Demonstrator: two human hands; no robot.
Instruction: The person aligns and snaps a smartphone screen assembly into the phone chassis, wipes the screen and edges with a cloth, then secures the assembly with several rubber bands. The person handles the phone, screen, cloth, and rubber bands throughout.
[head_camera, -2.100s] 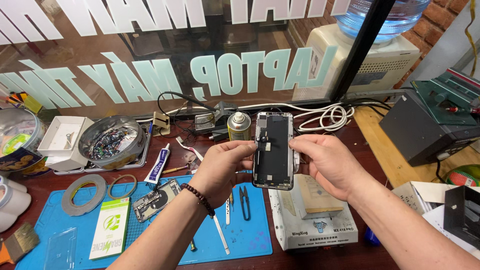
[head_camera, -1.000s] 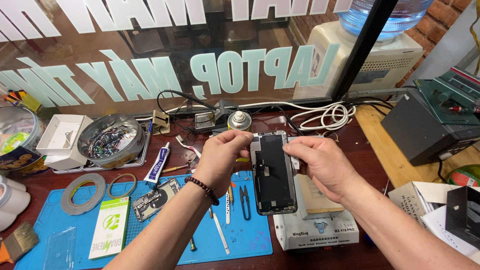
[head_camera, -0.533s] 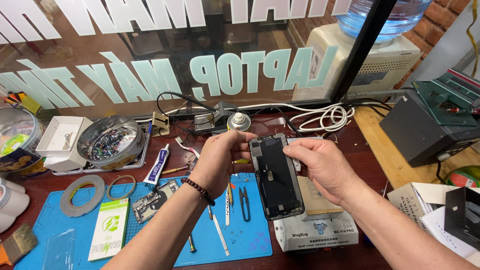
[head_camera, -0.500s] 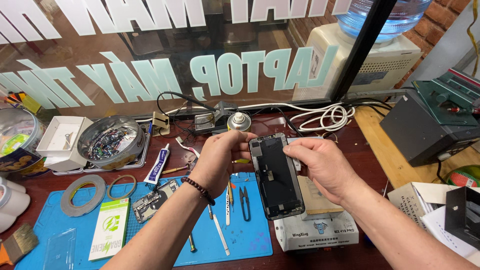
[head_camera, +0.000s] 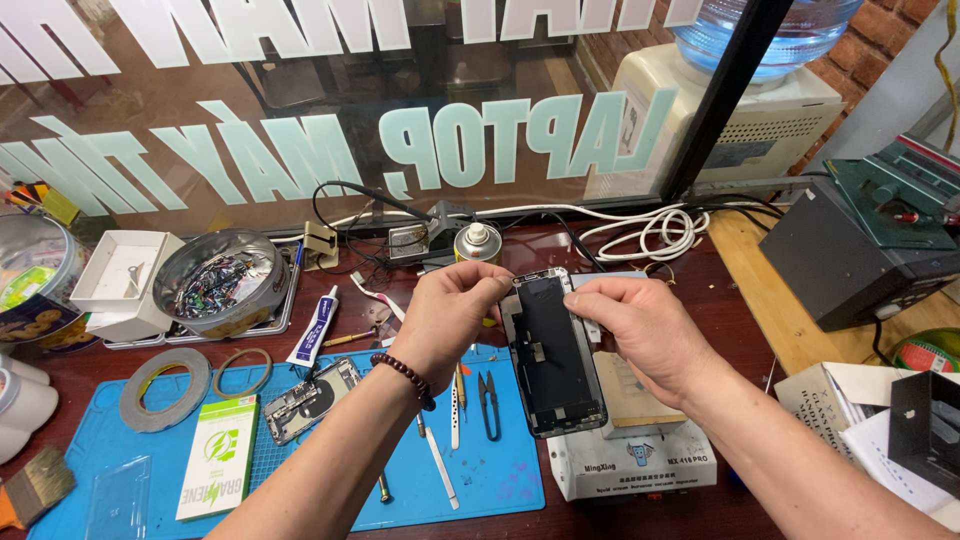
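I hold a phone screen panel (head_camera: 555, 355) upright over the desk, its dark back side with flex parts facing me. My left hand (head_camera: 452, 315) pinches its upper left corner. My right hand (head_camera: 640, 330) pinches the upper right edge with thumb and forefinger. The panel's lower end hangs free above the blue work mat (head_camera: 470, 480) and the white heating station (head_camera: 630, 455).
On the mat lie an opened phone body (head_camera: 312, 400), tweezers (head_camera: 455, 395), small snips (head_camera: 490, 405), a green packet (head_camera: 220, 455) and tape rolls (head_camera: 165, 388). A tin of small parts (head_camera: 220, 282), a glue tube (head_camera: 312, 328), a spray can (head_camera: 478, 242) and cables (head_camera: 640, 230) sit behind. A black power unit (head_camera: 860, 250) stands right.
The panel was lowered from in front of the spray can toward the heating station and tilted slightly. Both hands kept their grip and slid to its top corners.
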